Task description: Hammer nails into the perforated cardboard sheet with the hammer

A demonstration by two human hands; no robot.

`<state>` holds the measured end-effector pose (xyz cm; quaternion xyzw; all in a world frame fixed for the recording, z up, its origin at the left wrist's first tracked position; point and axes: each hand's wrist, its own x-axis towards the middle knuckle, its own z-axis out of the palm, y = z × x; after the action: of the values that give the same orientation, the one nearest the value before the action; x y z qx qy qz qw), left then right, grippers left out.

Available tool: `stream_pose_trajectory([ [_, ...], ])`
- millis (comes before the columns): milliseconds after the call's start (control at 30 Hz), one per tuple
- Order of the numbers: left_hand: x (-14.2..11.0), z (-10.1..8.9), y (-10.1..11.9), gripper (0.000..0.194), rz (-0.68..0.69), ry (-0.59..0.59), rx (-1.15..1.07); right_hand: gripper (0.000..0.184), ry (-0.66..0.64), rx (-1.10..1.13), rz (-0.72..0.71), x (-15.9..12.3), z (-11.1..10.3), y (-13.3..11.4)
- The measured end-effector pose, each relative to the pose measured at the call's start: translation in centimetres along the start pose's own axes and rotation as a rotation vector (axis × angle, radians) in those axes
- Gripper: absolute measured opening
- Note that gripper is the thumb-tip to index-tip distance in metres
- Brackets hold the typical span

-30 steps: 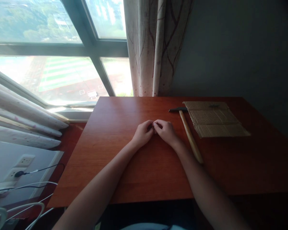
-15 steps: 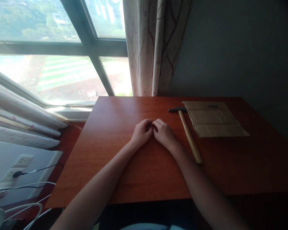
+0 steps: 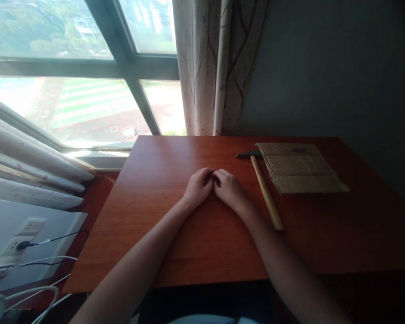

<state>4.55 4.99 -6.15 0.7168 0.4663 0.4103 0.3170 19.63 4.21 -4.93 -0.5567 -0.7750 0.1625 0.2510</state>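
Observation:
My left hand point(image 3: 200, 185) and my right hand point(image 3: 228, 185) meet on the wooden table point(image 3: 148, 216), fingertips against each other. Both have curled fingers, and whatever lies between them, if anything, is hidden from above. To the right of my right hand lies a hammer point(image 3: 266, 193) with a pale wooden handle and a dark metal head that points left at the far end. Neither hand touches it. Beside the hammer is a flat piece of corrugated cardboard point(image 3: 299, 168), its left edge close against the hammer head. A small cluster of thin dark pieces point(image 3: 299, 149) rests on its far part.
A window point(image 3: 87, 103) and patterned curtains point(image 3: 202, 67) stand beyond the table on the left. Low at the left, a wall socket point(image 3: 32, 227) has a black plug point(image 3: 23, 245) in it, with white cables point(image 3: 23, 292) below. A dark wall point(image 3: 324, 67) rises behind the table.

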Motion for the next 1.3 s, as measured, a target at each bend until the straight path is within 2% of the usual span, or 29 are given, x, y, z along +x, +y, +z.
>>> stream_pose_trajectory([
  [867, 0.08, -0.1, 0.69, 0.022, 0.051, -0.011, 0.06, 0.021, 0.036, 0.007, 0.032, -0.16, 0.39, -0.22],
  [1300, 0.12, 0.04, 0.24, 0.024, 0.061, -0.013, 0.052, 0.023, 0.04, 0.025, 0.038, -0.21, 0.53, -0.2],
])
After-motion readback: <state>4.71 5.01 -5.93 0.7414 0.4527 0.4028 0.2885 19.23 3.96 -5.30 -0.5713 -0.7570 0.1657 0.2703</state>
